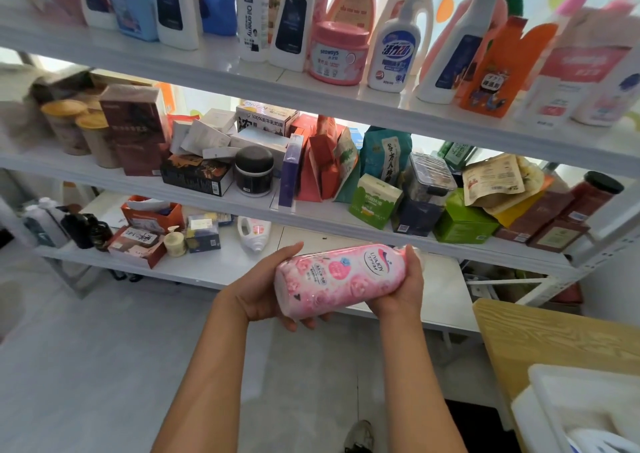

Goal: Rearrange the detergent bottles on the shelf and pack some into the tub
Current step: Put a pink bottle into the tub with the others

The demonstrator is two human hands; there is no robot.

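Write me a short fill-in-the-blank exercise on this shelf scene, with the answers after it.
1. Both hands hold a ____ bottle sideways.
2. The left hand grips its base; the ____ hand grips its cap end.
3. The white bottle on the lowest shelf is lying ____.
4. The tub sits at the lower ____ of the view.

Answers: pink; right; down; right

Middle shelf level: two tan-lidded canisters (74, 130) far left, beside an upright maroon box (136, 128). Black-lidded jar (254, 171) near centre, behind it a loose heap of white cartons (207, 135). Teal pouch (386, 156) and green boxes (375, 199) further right; red jar with dark lid (597, 191) at far right. Wooden table (554, 334) lower right. Grey floor (104, 348) below.
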